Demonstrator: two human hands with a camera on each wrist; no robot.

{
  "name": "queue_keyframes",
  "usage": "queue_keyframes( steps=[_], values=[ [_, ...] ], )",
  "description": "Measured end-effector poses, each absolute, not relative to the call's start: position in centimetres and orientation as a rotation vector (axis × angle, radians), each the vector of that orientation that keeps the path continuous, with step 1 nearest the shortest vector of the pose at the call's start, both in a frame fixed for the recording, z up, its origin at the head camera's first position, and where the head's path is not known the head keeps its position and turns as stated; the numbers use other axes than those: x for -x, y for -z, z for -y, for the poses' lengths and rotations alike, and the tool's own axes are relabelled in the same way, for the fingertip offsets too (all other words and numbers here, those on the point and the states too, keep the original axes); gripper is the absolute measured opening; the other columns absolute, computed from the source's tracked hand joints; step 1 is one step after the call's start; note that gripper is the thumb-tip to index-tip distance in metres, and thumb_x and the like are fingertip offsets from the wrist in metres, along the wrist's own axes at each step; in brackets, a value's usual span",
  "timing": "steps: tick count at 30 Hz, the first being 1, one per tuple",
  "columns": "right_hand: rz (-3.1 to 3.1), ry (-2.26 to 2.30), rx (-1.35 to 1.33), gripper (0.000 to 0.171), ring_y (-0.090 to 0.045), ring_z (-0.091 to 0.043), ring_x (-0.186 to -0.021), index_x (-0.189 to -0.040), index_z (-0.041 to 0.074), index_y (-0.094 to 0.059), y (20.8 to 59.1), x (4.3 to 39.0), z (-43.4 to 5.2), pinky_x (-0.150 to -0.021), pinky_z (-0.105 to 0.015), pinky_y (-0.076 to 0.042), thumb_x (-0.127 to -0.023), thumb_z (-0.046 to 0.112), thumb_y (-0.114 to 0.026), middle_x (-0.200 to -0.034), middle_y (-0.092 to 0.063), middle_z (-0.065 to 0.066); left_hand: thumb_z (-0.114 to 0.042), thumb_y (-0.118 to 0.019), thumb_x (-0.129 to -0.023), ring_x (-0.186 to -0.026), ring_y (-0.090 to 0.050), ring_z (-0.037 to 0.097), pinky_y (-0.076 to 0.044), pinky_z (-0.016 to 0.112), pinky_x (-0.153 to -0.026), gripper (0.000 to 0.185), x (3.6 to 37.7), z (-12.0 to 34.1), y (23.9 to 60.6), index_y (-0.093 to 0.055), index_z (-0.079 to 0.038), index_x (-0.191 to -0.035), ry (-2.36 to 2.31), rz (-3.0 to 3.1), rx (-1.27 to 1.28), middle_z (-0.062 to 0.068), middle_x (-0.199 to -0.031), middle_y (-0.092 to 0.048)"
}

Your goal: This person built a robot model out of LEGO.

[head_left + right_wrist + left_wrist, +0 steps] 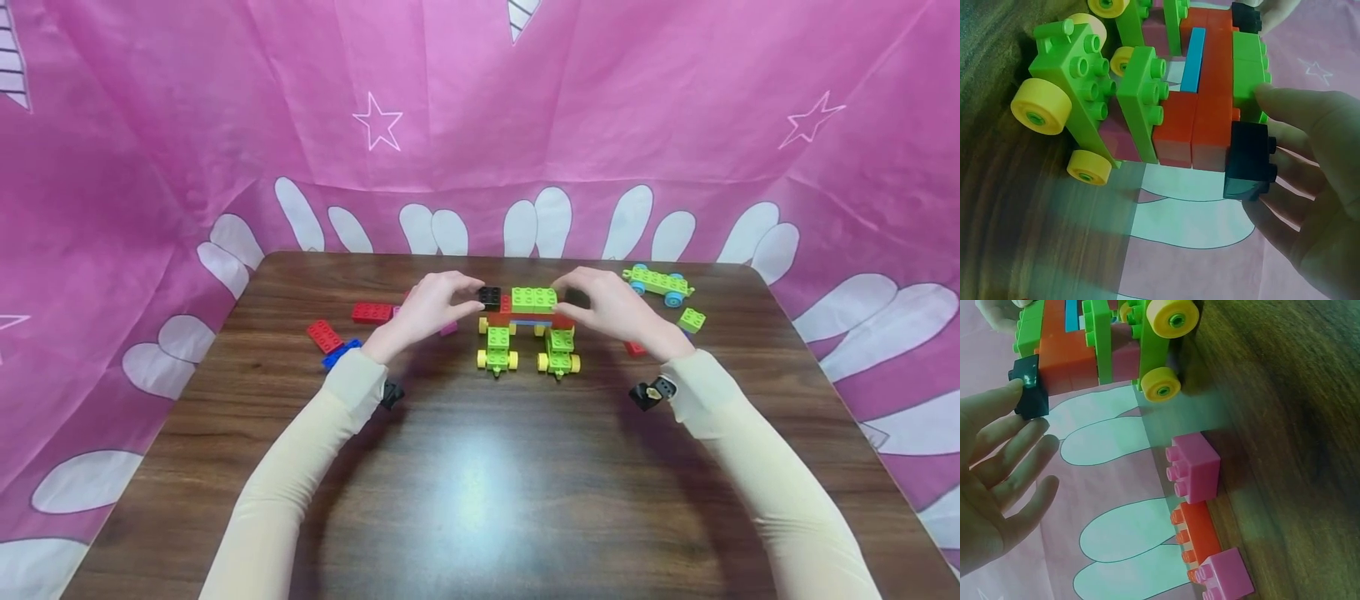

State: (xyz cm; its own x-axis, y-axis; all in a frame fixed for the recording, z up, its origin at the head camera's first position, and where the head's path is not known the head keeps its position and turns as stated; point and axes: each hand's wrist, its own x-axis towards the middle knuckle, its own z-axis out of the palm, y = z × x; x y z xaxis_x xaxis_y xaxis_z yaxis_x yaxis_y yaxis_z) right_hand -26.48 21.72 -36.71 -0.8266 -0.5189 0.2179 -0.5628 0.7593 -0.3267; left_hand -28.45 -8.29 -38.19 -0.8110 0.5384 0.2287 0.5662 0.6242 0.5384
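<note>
A block model stands at the table's middle on two green wheeled bases point(497, 358) with yellow wheels. Red bricks point(1213, 94) bridge the bases, with a light green brick point(534, 299) on top. At the model's left end my left hand point(431, 307) pinches a black brick point(1030, 384) between thumb and fingers. My right hand point(609, 307) grips another black brick point(1247, 156) at the right end, its thumb beside the green brick. That second black brick is hidden behind the hand in the head view.
Red bricks point(324, 336), a blue piece point(342, 353) and pink bricks point(1197, 467) lie to the left on the wooden table point(480, 508). At the back right are a green base point(658, 280) with blue wheels and a small green brick point(692, 319). A pink curtain point(480, 125) hangs behind.
</note>
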Motion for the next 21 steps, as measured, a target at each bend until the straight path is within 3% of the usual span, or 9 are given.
queue_keyframes(
  steps=[21],
  values=[
    [2.797,-0.61,-0.884,0.034,-0.066,-0.028,-0.112,-0.119,0.007,-0.067,37.38,26.55,-21.86,-0.097,-0.047,-0.053,-0.091,0.025,-0.072,-0.117,-0.071,-0.01,-0.027,-0.07,-0.093,-0.107,-0.068,0.02,-0.054,0.04,-0.096,0.037,28.44,8.5,38.79,-0.067,-0.009,-0.125,0.956,2.75,0.961,0.008,-0.12,-0.071]
  ],
)
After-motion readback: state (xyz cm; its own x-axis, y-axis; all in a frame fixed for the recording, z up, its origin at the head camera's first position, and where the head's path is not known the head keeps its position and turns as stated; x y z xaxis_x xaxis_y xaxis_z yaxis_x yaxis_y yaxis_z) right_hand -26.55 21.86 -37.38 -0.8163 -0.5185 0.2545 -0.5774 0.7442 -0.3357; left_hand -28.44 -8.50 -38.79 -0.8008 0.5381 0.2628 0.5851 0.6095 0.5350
